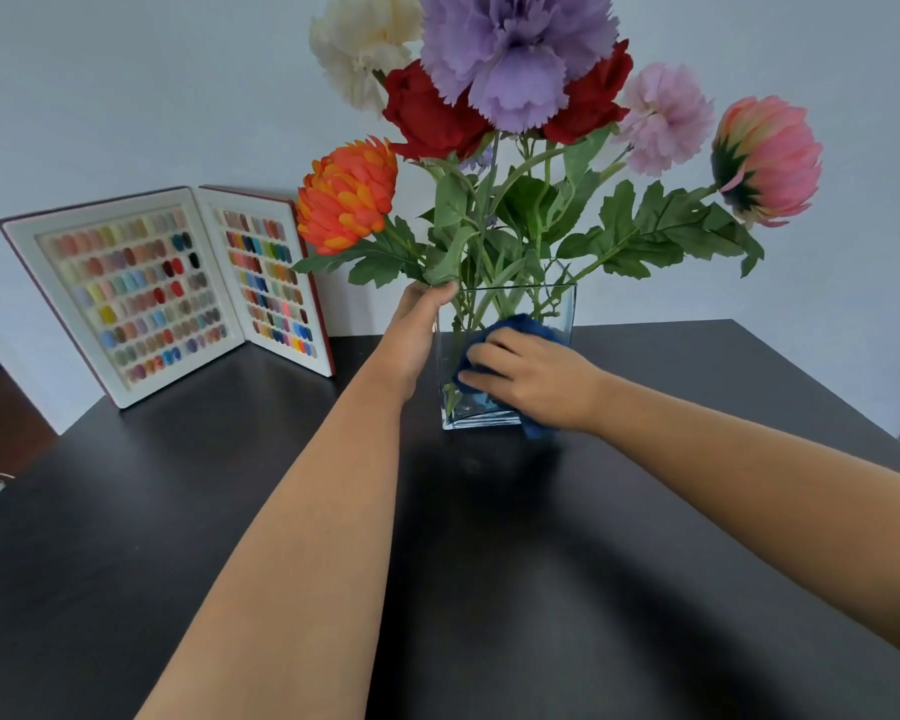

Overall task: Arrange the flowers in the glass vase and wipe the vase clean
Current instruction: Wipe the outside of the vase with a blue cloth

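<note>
A square glass vase stands upright on the black table and holds several artificial flowers: purple, red, cream, orange and pink. My left hand grips the vase's top left corner at the rim. My right hand presses a dark blue cloth flat against the vase's front face. The cloth's lower end hangs below my palm near the vase's base. The stems show through the glass.
An open book-like display of coloured nail samples stands upright at the table's back left, against the pale wall. The table's right edge runs diagonally behind the vase. A strip of wooden floor shows at far left.
</note>
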